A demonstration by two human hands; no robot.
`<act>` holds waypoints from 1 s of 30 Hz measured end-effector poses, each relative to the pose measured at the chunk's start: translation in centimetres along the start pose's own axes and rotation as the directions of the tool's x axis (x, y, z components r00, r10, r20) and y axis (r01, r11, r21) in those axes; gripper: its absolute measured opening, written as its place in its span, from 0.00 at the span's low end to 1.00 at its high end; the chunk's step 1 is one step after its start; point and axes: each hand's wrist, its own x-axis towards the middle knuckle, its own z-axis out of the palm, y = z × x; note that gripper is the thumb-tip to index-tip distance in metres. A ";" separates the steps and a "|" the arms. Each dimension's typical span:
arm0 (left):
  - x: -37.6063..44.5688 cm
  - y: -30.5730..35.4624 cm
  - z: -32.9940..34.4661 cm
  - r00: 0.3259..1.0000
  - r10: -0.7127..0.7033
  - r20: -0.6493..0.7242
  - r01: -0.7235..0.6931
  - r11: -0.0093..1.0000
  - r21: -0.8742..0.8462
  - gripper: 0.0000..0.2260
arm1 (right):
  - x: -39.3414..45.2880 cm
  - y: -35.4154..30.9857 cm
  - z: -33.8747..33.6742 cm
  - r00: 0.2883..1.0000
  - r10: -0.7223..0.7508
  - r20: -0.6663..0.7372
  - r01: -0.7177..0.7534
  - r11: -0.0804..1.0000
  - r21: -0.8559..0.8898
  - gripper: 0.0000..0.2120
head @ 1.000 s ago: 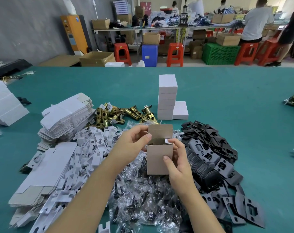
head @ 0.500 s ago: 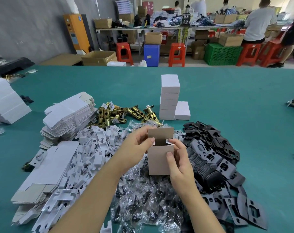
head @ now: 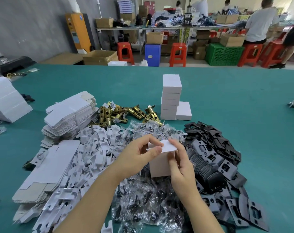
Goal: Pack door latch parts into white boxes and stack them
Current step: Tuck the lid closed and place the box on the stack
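Where the top flap stood upright and brown a second ago, it is now folded over, its white face up, across the mouth of the small white box held above the heap. The left hand pinches the box's upper left corner between curled fingers and thumb; the right hand grips its right side, fingers laid along the wall and up to the flap's edge.

Beyond the hands stands a stack of closed white boxes, about five high, with one more closed box lying just beside its foot on the right. Between that stack and the hands lies a pile of brass latch bolts, too tangled to count. Under the hands spreads a heap of clear screw bags. To the right of the right hand lies a pile of black strike plates, many. To the left of the left hand lie white card inserts and two piles of flat box blanks, all on the green table.
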 end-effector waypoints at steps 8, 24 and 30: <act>-0.4 -0.9 1.2 0.999 -0.017 -0.049 0.023 0.991 0.132 0.17 | -0.1 -0.2 0.1 1.000 -0.006 0.011 0.006 1.000 -0.019 0.30; -0.8 0.6 1.0 0.984 0.180 -0.004 -0.150 0.829 0.539 0.20 | -0.2 -1.2 0.5 0.993 -0.037 -0.116 0.034 0.999 -0.024 0.14; -0.7 1.1 0.7 0.978 0.209 0.029 -0.182 0.765 0.618 0.21 | -0.2 -1.0 0.5 0.992 -0.025 -0.120 0.022 0.999 -0.026 0.15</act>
